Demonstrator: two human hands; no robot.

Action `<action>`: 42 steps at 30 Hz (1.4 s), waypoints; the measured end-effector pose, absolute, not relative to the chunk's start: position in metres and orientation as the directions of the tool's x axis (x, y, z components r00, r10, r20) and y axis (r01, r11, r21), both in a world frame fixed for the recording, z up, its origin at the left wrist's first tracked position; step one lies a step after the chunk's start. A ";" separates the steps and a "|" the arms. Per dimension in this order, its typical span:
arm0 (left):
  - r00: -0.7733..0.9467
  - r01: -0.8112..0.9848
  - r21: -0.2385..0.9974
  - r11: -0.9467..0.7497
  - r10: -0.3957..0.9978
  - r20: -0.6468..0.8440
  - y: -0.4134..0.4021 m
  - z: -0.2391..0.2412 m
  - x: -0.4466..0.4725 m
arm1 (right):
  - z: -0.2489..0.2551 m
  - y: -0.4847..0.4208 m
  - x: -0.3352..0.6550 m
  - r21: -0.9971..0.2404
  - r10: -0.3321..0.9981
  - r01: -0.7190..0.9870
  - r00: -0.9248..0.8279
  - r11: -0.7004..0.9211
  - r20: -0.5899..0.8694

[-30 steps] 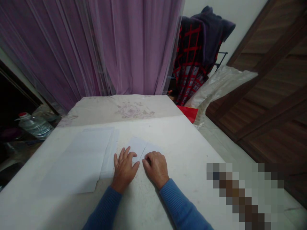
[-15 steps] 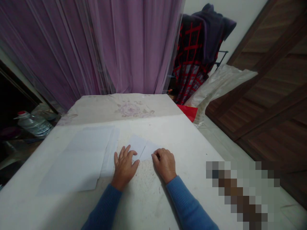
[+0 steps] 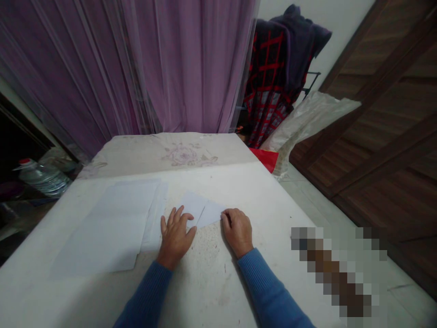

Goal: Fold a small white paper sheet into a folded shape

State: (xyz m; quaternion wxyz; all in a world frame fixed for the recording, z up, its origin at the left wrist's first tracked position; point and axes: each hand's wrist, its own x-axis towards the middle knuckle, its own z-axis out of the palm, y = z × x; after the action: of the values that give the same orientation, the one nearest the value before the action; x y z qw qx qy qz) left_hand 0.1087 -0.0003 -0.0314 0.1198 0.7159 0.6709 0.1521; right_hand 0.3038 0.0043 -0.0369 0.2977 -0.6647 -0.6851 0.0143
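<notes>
Well left of the paper (image 3: 210,213), a red-capped clear bottle (image 3: 43,177), contents uncertain

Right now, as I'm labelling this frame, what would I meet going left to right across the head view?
Clear bottle, large white sheets, left hand, small white paper, right hand, red item, brown wooden panels.

Paper piece (image 3: 210,214) lies on the table (image 3: 273,218), left hand (image 3: 177,237) at its eight o'clock, right hand (image 3: 238,230) at four. From the piece: sheets (image 3: 102,223) at nine o'clock, same table; bottle (image 3: 44,178) at ten, off the table; curtain (image 3: 194,68) at twelve; hanging cloths (image 3: 269,68) at one.
</notes>
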 end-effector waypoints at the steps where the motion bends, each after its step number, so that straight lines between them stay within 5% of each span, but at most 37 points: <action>1: 0.053 0.923 0.377 -0.073 0.997 0.064 0.000 -0.032 0.108 | -0.036 0.002 0.297 -0.405 0.915 0.902 0.030 0.148 0.403; 7: 0.055 0.922 0.377 -0.084 0.995 0.088 0.000 -0.035 0.108 | -0.033 -0.006 0.259 -0.381 0.921 0.879 -0.145 0.288 0.362; 26: 0.028 0.921 0.383 -0.067 0.994 0.106 0.001 -0.034 0.102 | -0.033 -0.001 0.290 -0.350 0.947 0.932 0.022 0.097 0.321; 34: -0.088 0.952 0.305 0.013 0.969 0.232 0.010 -0.029 0.077 | -0.030 -0.030 0.282 -0.355 0.922 0.889 -0.158 0.289 0.353; 42: -0.068 0.951 0.309 -0.017 0.963 0.260 0.010 -0.026 0.078 | -0.033 -0.034 0.279 -0.317 0.924 0.908 -0.156 0.273 0.350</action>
State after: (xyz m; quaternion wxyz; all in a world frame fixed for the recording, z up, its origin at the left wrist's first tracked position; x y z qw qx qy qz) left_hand 0.0779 0.0104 -0.0262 0.0149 0.6825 0.7011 0.2061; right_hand 0.2791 -0.0337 -0.0328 0.2430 -0.6025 -0.7600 0.0159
